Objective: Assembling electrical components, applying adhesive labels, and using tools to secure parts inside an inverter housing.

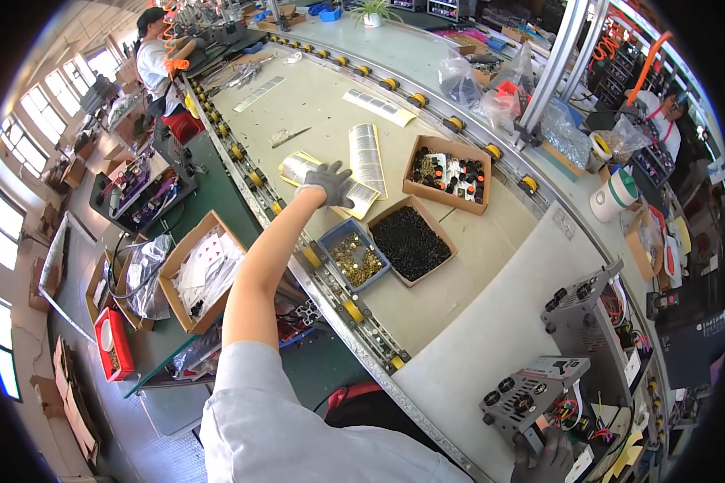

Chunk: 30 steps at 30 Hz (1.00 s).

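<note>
My left hand (pixel 327 185), in a dark grey glove, reaches out over the worktop with its fingers spread. It lies on a sheet of printed labels with yellow edges (pixel 296 167); a second label sheet (pixel 366 157) is just beyond it. At the lower right, my right hand (pixel 546 457), also gloved, is closed at the near end of a grey metal machine housing (pixel 532 393) with round black sockets and knobs. Part of that grip is cut off by the picture's edge. Wires (pixel 570 409) show beside the housing.
Right of my left hand stand a blue bin of brass fittings (pixel 324 235), a carton of black small parts (pixel 449 249) and a carton of black, white and orange parts (pixel 483 208). A second housing (pixel 584 322) stands behind. Roller rails (pixel 353 311) edge the worktop. Another person (pixel 155 68) works far left.
</note>
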Tool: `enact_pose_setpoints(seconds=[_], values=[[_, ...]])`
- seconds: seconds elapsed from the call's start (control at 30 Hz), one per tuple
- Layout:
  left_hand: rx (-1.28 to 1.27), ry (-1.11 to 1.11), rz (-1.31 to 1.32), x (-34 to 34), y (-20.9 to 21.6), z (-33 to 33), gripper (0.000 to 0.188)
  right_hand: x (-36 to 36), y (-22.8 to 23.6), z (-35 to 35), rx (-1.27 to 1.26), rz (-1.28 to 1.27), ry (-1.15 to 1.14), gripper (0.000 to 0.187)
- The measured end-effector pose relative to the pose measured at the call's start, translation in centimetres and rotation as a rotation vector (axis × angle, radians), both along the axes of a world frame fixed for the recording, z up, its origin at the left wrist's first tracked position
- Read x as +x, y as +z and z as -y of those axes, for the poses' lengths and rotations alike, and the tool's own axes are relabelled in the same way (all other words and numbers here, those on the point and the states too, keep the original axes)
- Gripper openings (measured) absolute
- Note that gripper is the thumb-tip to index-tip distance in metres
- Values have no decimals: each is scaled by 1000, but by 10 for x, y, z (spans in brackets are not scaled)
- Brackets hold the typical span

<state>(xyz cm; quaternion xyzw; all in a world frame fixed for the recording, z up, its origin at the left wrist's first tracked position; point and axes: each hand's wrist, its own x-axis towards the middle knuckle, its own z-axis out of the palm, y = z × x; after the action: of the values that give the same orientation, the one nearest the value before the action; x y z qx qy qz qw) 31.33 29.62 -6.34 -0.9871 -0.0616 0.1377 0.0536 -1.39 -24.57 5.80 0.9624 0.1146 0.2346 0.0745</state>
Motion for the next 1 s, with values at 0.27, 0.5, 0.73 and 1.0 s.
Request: enact_pose_setpoints(seconds=[0.27, 0.5, 0.73, 1.0], values=[[-75, -207, -76, 44, -11, -2, 65, -2, -5, 1, 12, 24, -14, 48], [-206, -214, 382, 22, -9, 6, 30, -10, -22, 16, 25, -57, -58, 54], [-387, -195, 655, -12, 71, 27, 25, -10, -21, 11, 72, -59, -52, 54], [-1392, -148, 551, -116, 153, 181, 41, -17, -10, 15, 146, -24, 42, 54]])
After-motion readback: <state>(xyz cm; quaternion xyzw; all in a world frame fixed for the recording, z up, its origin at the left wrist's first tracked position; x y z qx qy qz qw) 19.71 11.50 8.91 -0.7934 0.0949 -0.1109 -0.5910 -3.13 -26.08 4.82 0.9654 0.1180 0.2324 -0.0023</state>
